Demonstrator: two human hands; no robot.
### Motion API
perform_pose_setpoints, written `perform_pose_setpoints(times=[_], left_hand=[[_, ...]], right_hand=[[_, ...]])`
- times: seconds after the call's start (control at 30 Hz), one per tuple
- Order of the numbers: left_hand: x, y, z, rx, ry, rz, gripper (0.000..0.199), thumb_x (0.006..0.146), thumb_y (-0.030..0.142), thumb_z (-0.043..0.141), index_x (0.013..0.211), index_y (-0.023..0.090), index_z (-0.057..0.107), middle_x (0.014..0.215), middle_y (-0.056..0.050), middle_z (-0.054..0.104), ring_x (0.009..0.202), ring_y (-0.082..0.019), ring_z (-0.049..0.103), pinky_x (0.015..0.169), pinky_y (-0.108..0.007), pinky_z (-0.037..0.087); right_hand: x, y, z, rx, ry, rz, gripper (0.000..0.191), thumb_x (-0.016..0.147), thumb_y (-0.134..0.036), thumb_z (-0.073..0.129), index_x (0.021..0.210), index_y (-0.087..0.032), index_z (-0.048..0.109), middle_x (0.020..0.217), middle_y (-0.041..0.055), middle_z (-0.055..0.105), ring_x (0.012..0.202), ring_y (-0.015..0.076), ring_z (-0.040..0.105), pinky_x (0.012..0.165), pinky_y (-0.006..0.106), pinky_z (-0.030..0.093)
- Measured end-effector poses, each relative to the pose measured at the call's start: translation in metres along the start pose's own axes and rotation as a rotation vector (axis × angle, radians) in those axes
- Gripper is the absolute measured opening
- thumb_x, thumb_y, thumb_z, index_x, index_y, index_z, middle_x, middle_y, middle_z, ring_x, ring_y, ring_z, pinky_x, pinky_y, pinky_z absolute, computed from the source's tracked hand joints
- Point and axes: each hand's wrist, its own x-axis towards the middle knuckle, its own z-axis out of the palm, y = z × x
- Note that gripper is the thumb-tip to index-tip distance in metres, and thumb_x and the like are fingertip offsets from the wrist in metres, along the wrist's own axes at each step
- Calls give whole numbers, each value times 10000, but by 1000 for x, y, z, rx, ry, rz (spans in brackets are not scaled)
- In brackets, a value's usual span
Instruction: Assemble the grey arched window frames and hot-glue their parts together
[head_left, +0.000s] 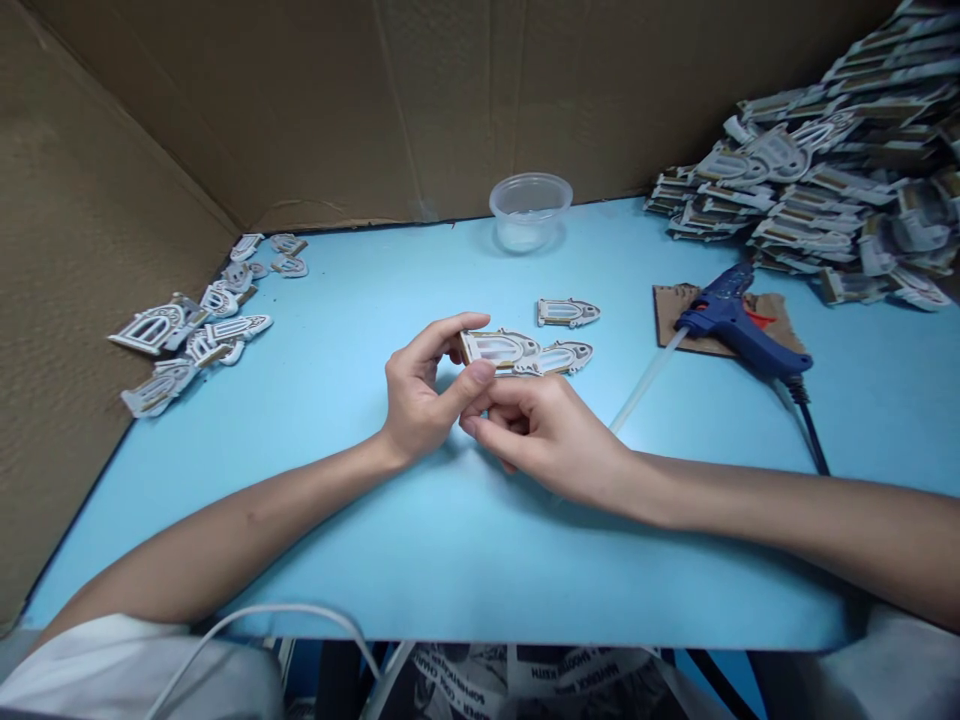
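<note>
Left hand (420, 385) pinching arched cardboard window piece (495, 350) at left end; right hand (547, 435) curled shut just below it.

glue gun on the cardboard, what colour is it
The glue gun is blue; it shows best in the head view.

The left forearm (225, 535) and right forearm (757, 515) reach inward from opposite sides. The left hand (418, 395) stands raised, its thumb and forefinger pinching forward. The right hand (547, 438) curls just beneath, its fingers bent toward the left palm.
</note>
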Motion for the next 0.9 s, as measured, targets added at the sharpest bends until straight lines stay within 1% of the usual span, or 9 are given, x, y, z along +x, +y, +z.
perform_pose_setpoints(times=[0.17, 0.23, 0.3, 0.37, 0.47, 0.6, 0.77, 0.83, 0.9], left_hand=[[1, -2, -1, -5, 21, -12, 376, 940, 436, 743, 1220, 187, 707, 968, -69, 729, 901, -190, 692, 837, -332, 538], [2, -2, -1, -13, 29, -33, 376, 941, 434, 743, 1216, 181, 703, 953, -65, 723, 883, -182, 682, 840, -330, 541], [3, -2, -1, -18, 36, -57, 376, 938, 438, 745, 1207, 178, 703, 936, -62, 716, 865, -174, 670, 846, -327, 543], [4, -2, 0, -20, 42, -78, 382, 935, 451, 746, 1202, 181, 704, 924, -59, 710, 852, -171, 661, 847, -326, 542], [5, -3, 0, -18, 49, -95, 395, 930, 476, 746, 1196, 186, 705, 918, -57, 706, 847, -173, 656, 835, -328, 535], [6, -5, -1, -27, 54, -112, 408, 923, 500, 750, 1183, 188, 710, 911, -54, 707, 855, -176, 668, 790, -316, 523], [9, -7, -2, -16, 82, -138, 441, 907, 540, 759, 1163, 182, 720, 894, -51, 718, 811, -164, 683, 718, -292, 510], [10, -6, -2, -19, 92, -151, 452, 900, 550, 762, 1161, 182, 724, 890, -50, 718, 800, -161, 677, 712, -292, 514], [10, -5, -2, -23, 98, -155, 455, 896, 554, 766, 1155, 183, 726, 872, -46, 708, 792, -160, 664, 710, -293, 522]], right_hand=[[-3, -1, -1, 42, -27, -4, 164, 922, -196, 605, 784, -138, 674, 542, -54, 530, 496, 66, 443, 511, 218, 331], [-5, 0, -1, 41, -35, -47, 154, 930, -187, 608, 815, -130, 691, 534, -62, 514, 489, 58, 433, 510, 206, 338], [-8, 1, -1, 4, -61, -146, 139, 933, -154, 603, 844, -117, 703, 540, -63, 513, 484, 49, 433, 511, 193, 342], [-12, 4, -1, -66, -124, -299, 137, 939, -125, 592, 878, -101, 712, 569, -49, 551, 497, 48, 455, 525, 190, 353], [-18, 9, 1, -190, -279, -501, 184, 977, -130, 544, 917, -91, 714, 663, 0, 645, 559, 74, 511, 552, 216, 367], [-27, 9, 4, -358, -470, -620, 246, 1004, -170, 480, 960, -106, 713, 709, 14, 659, 573, 112, 480, 514, 280, 291], [-37, -1, 7, -349, -691, -641, 136, 919, -167, 587, 807, -138, 658, 662, -12, 609, 550, 112, 365, 483, 300, 211], [-36, -4, 7, -256, -743, -569, 119, 900, -156, 620, 795, -137, 674, 659, -12, 628, 555, 100, 398, 491, 278, 245], [-31, -3, 6, -128, -684, -415, 139, 935, -187, 620, 872, -128, 729, 655, -8, 644, 558, 85, 468, 530, 240, 325]])
